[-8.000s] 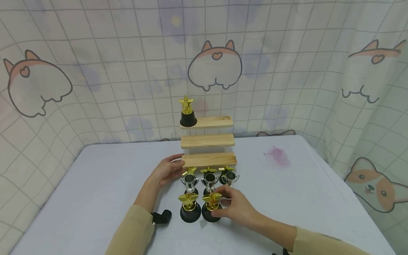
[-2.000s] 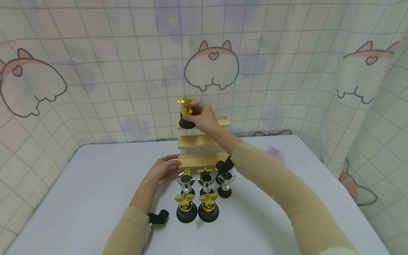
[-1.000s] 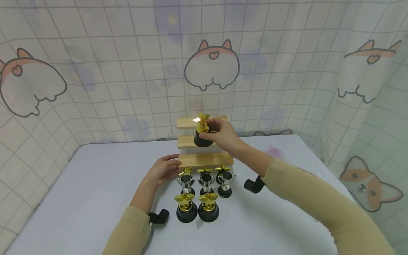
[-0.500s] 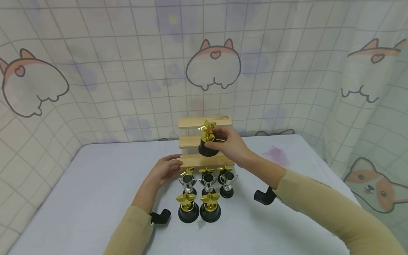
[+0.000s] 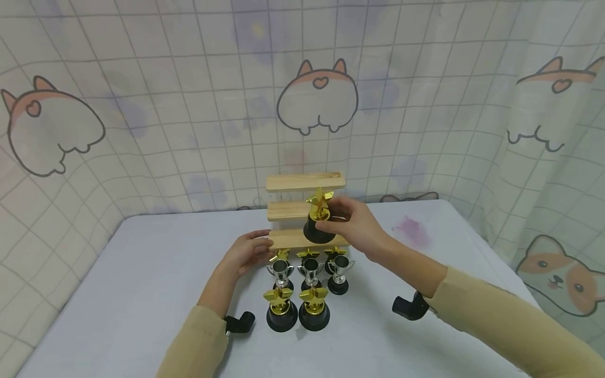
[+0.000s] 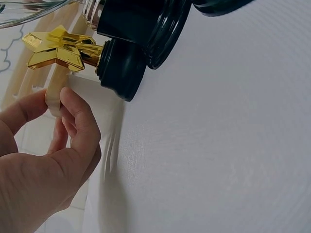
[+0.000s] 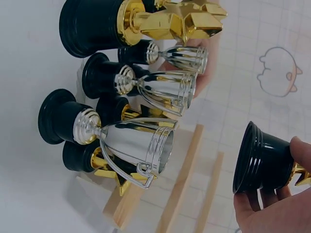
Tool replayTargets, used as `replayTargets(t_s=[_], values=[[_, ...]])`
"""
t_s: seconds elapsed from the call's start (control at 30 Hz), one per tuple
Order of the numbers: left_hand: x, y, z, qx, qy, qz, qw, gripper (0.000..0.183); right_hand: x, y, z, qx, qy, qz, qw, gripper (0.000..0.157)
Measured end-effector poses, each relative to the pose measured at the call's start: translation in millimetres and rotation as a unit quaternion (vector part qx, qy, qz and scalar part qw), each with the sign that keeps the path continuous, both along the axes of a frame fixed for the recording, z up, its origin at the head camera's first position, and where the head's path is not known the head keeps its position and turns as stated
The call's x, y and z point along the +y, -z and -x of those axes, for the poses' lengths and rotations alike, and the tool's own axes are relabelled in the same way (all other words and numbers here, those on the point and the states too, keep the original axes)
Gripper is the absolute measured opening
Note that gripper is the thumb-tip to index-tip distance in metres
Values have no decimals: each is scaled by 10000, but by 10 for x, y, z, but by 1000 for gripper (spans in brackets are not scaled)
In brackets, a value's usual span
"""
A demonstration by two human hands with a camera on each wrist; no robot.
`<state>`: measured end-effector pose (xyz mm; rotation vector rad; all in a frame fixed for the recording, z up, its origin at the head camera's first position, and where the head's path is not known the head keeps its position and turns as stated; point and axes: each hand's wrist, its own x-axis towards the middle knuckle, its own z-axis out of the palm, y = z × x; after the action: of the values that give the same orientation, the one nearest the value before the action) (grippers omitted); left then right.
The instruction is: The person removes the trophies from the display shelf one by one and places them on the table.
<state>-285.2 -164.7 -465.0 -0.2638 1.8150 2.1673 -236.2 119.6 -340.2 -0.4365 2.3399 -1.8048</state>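
In the head view my left hand (image 5: 246, 252) pinches the left end of the lowest board of a three-step wooden shelf (image 5: 288, 240). The left wrist view has thumb and fingers on either side of that board end (image 6: 52, 99). My right hand (image 5: 356, 227) grips a gold star trophy (image 5: 319, 229) by its black base, upright and in front of the shelf's right half. Its base (image 7: 262, 160) shows well apart from the boards in the right wrist view. Before the shelf stand silver cup trophies (image 5: 310, 268), with gold star trophies (image 5: 314, 310) in front and more stars (image 5: 308, 254) behind.
A white-covered table (image 5: 156, 283) carries everything. Behind it hangs a checked curtain (image 5: 212, 131) with cartoon dogs. The top board (image 5: 304, 182) and middle board (image 5: 285, 211) hold no trophies. A pink stain (image 5: 412, 231) marks the cloth on the right.
My right hand went from the front star trophy to the one on the top board's left end, lifted it off and brought it down and rightward. My left hand has stayed on the shelf.
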Motion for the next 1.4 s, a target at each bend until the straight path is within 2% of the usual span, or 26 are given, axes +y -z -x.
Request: replayTargets(t_s=[0.37, 0.8, 1.4], values=[[24, 19, -3, 15, -7, -15, 10000, 55, 200, 3, -183, -35, -1, 7, 10000, 53], [9, 73, -18, 43, 55, 65, 10000, 56, 472, 118, -426, -133, 15, 98, 9999, 54], [-16, 23, 14, 48, -4, 22, 10000, 55, 697, 134, -672, -206, 55, 77, 9997, 64]])
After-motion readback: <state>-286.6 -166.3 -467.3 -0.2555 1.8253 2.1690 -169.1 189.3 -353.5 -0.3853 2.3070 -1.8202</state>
